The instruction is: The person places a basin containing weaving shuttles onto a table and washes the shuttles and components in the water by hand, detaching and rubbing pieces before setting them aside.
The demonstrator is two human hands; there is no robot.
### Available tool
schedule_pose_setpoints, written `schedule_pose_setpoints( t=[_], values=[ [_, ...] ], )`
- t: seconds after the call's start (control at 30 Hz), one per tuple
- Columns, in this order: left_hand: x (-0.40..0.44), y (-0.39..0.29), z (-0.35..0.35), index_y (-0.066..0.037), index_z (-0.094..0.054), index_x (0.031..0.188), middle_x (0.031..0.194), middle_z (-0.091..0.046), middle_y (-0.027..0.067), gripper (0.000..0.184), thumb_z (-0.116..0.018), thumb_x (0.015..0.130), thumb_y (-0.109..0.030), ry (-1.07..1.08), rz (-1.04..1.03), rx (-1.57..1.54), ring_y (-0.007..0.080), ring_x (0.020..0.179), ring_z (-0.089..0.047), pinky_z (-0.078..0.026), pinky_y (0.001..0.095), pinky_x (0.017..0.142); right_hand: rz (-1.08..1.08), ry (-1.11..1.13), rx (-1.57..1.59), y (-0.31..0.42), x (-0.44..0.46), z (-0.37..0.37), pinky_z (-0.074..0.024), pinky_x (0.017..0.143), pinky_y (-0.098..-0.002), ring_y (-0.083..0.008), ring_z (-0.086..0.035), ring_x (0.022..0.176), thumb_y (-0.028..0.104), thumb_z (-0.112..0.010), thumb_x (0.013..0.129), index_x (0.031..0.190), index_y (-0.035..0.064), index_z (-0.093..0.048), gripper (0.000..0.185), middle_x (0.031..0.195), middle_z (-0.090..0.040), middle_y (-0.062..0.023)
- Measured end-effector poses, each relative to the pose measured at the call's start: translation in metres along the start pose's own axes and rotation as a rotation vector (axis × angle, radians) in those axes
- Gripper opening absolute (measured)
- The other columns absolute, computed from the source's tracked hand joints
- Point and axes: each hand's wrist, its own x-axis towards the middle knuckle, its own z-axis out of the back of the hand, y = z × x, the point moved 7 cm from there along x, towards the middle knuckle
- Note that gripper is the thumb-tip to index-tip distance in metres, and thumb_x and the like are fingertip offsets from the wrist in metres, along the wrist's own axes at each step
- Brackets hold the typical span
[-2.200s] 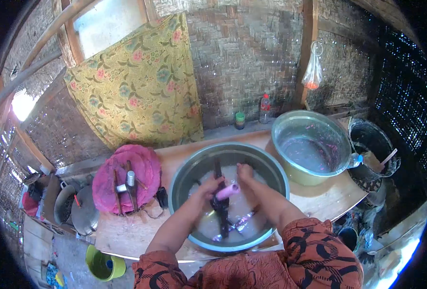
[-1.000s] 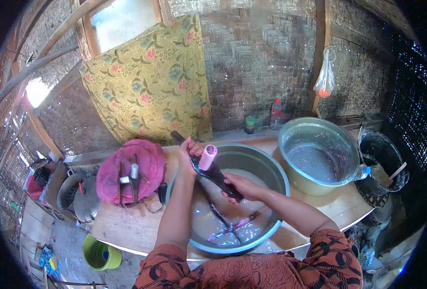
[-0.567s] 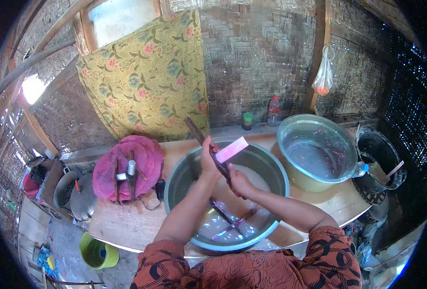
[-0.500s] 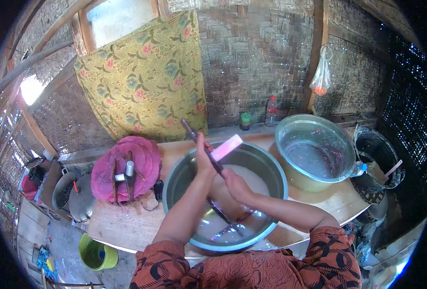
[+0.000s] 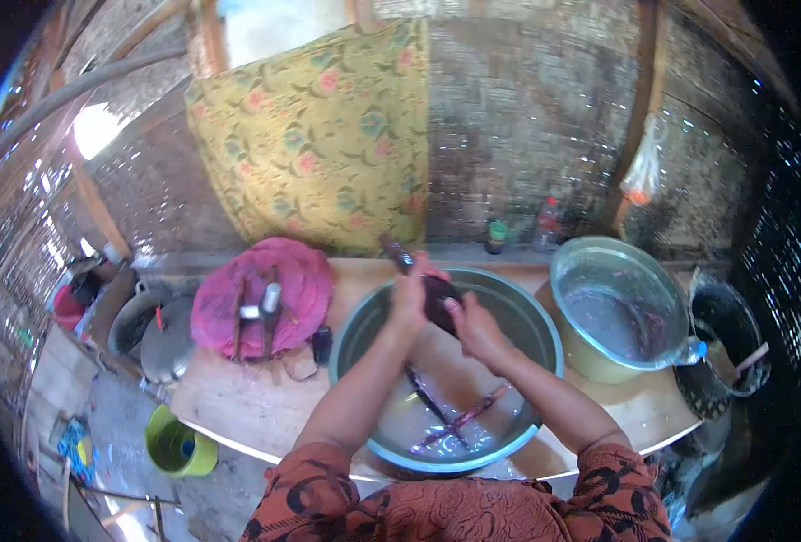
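Observation:
Over the large green basin (image 5: 346,339), my left hand (image 5: 408,294) is closed around the middle of a dark, stick-like tool (image 5: 440,303) that points up and to the left. My right hand (image 5: 478,327) grips its lower, wider end. Its exact kind is hard to make out. Cloudy whitish water (image 5: 500,429) partly fills the basin. A dark stick (image 5: 426,393) and a purple-pink stick (image 5: 477,411) lie crossed in it, below my hands.
Right of the basin stands a second green basin (image 5: 574,339) with purple-pink stuff inside, then a black bucket (image 5: 703,316). Left are a stack of pink discs (image 5: 215,316) with tools on top and a small black object (image 5: 322,345). A plastic bottle (image 5: 546,226) stands behind.
The tool has turned between my hands: its pale pink block no longer shows, and a broad dark side does. The view has shifted, so the scene sits farther right and lower.

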Motion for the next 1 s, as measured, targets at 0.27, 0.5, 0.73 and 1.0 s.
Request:
schedule_pose_setpoints(
  t=[0.27,0.5,0.73,1.0],
  values=[
    [-0.008,-0.087,0.010,-0.009,-0.042,0.078,0.060,-0.043,0.0023,0.039,-0.043,0.090,-0.046,-0.011,-0.303,-0.202,0.0183,0.055,-0.051,-0.049,0.0355,0.058,0.139,0.152,-0.241,0.040,-0.025,-0.002,-0.0425,0.059,-0.0508,-0.0445,-0.057,0.067,0.031,-0.039,0.093,0.095,0.0027,-0.042,0.028,0.070,-0.057,-0.0263],
    [-0.021,-0.235,0.142,-0.005,-0.052,0.069,0.066,-0.056,0.0077,0.060,-0.021,0.094,-0.051,-0.553,-1.021,0.088,0.0185,0.066,-0.053,-0.045,0.0326,0.066,0.340,0.130,-0.085,0.021,-0.022,0.005,-0.0394,0.058,-0.0518,-0.0457,-0.053,0.065,0.027,-0.039,0.093,0.083,0.0010,-0.047,0.029,0.069,-0.055,-0.0255],
    [-0.066,-0.292,0.349,0.000,-0.051,0.101,0.104,-0.057,0.0105,0.024,-0.061,0.081,-0.009,-1.136,-1.432,-0.037,0.0205,0.085,-0.056,-0.048,0.0368,0.076,0.265,0.372,-0.200,-0.058,0.004,-0.033,-0.0434,0.058,-0.0438,-0.0386,-0.055,0.061,0.024,-0.049,0.087,0.083,0.0022,-0.054,0.023,0.072,-0.058,-0.0199],
    [-0.067,-0.196,0.321,-0.003,-0.047,0.109,0.107,-0.052,0.0075,0.022,-0.048,0.089,-0.010,-0.664,-0.552,-0.399,0.0191,0.094,-0.053,-0.044,0.0340,0.083,-0.426,0.357,0.680,-0.208,0.043,-0.092,-0.0453,0.052,-0.0321,-0.0184,-0.053,0.056,0.031,-0.057,0.080,0.084,0.0080,-0.060,0.024,0.066,-0.056,-0.0062]
  ],
)
